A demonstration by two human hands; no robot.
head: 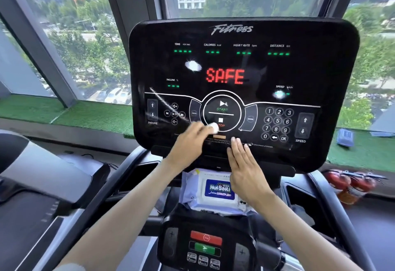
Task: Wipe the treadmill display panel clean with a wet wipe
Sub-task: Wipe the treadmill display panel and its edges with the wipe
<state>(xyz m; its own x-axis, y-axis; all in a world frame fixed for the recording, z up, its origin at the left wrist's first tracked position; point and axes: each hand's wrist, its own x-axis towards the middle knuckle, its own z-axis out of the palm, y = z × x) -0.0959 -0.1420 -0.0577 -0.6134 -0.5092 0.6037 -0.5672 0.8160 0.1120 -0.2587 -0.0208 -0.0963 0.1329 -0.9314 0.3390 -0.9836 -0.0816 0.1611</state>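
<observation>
Our two forearms come in from the bottom edge, and between them sits the small control pod (205, 247) with a red button above a green one. Just beyond that, a wipes pack (215, 191) with a blue label lies flat in the tray under the console, and our right wrist covers part of its right side. Up on the treadmill display panel (310, 72), our left grip (190, 140) has its fingers bunched round a balled-up white wet wipe (214, 129), pressing it on the glass right at the STOP button, low in the middle circle. It's a bit motion-blurred, so we can't make out each finger. Our right grip (245, 168) is flat, fingers straight and pressed together, holding nothing, with the fingertips on the panel's bottom strip just right of the wipe. The screen reads SAFE in red, with green dashes above it. We can see a whitish streak (162, 102) slanting across the left side by the INCLINE keys. Off to the right, red fire extinguishers (350, 183) sit below the window, and green turf (96, 114) lines the sill.
</observation>
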